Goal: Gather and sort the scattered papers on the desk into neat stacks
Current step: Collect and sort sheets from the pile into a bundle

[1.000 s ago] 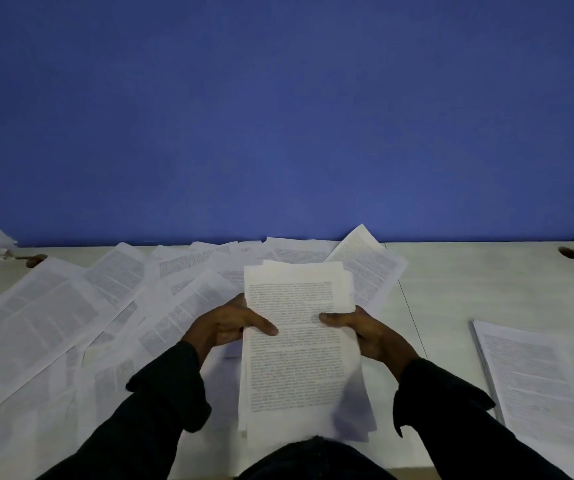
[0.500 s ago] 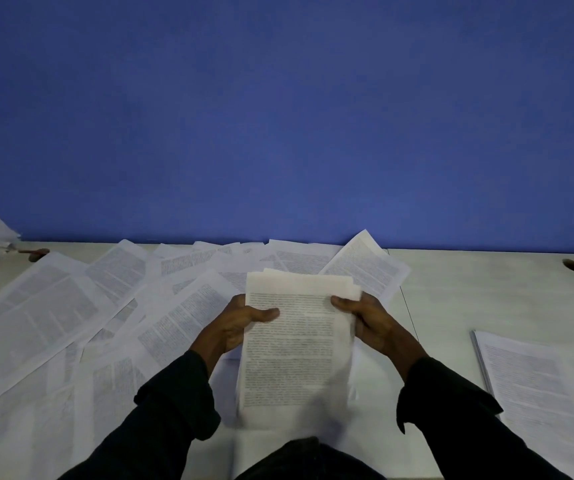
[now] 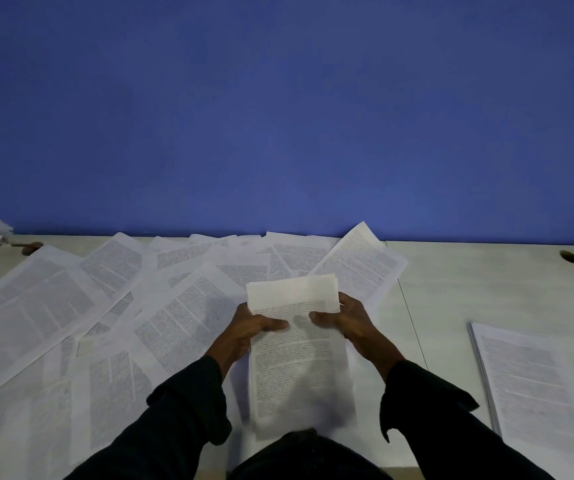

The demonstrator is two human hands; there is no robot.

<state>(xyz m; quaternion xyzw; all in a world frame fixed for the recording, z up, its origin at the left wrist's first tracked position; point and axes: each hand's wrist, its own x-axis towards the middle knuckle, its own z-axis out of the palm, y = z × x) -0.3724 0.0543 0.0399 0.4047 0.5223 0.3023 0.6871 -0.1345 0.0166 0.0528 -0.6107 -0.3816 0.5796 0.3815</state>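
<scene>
A bundle of printed sheets (image 3: pixel 296 368) stands nearly upright in front of me, its top edge bent toward me. My left hand (image 3: pixel 247 332) grips its left edge with the thumb across the front. My right hand (image 3: pixel 347 322) grips the right edge the same way. Several loose printed pages (image 3: pixel 181 313) lie overlapping across the left and middle of the white desk (image 3: pixel 451 282). A neat stack of pages (image 3: pixel 527 379) lies flat at the right.
A blue partition wall (image 3: pixel 285 116) rises along the desk's far edge. A small dark grommet with a cable (image 3: pixel 571 256) sits at the far right, another dark fitting (image 3: pixel 31 247) at the far left. A seam (image 3: pixel 413 327) runs across the desk right of my hands.
The bundle has been drawn closer and tilted more upright, and its top edge now curls over. Both thumbs have shifted nearer together on the front page.
</scene>
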